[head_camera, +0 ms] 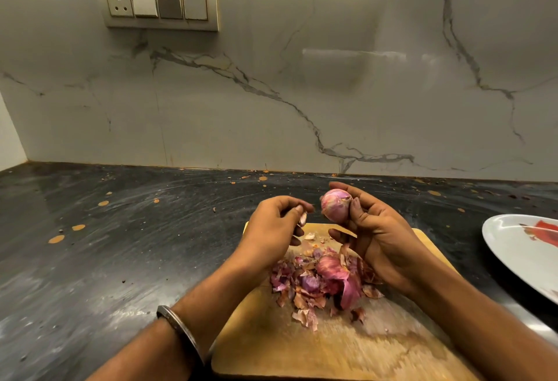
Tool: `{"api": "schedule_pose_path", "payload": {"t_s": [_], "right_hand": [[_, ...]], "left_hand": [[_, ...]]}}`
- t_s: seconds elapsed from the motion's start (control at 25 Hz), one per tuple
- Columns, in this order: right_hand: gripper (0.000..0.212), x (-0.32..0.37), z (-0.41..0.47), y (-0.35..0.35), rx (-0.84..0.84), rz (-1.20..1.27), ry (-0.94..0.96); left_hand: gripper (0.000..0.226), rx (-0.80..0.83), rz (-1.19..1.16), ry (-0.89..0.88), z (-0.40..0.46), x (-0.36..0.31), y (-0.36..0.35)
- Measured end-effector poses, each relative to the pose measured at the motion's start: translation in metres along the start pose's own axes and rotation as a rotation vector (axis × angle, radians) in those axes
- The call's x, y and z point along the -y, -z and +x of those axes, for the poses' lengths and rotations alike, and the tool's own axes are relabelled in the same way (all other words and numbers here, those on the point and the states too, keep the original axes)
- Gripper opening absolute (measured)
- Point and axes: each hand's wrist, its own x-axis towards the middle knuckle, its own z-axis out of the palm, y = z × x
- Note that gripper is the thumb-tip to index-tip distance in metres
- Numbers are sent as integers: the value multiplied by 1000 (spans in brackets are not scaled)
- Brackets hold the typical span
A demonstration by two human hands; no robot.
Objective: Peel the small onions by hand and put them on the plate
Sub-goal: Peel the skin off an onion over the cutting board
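Mid-peel, plate still has no onions on it
Right hand (371, 229) grips the onion (335, 205) above the board (302, 350); left hand (271, 223) pinches a skin scrap (303, 218); plate (513, 247) waits off right

Your cutting board (347, 347) sits on counter (120, 260) before you, peel pile (326, 284) on it. Plate (519, 257) lies to its right. Switch panel (157, 4) on wall (332, 93) behind, upper left.

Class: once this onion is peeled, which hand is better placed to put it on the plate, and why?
Right. The right hand already holds the onion, and the plate lies on its side. The left hand pinches a peel, farther away.
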Motion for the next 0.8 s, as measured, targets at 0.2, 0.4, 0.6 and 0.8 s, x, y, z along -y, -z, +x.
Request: {"api": "schedule_pose_path", "payload": {"t_s": [0.2,0.4,0.6,0.8], "right_hand": [[40,-1,0,1,-10,-26,-2],[38,-1,0,1,9,-40,23],[37,-3,0,-1,42,3,12],[36,-2,-1,0,36,-45,20]], "left_hand": [[20,32,420,-153,-3,0,-2],[27,-123,228,-445,-3,-3,-2],[31,-223,287,-631,-7,3,-8],[22,-212,232,-615,-8,0,-7]]}}
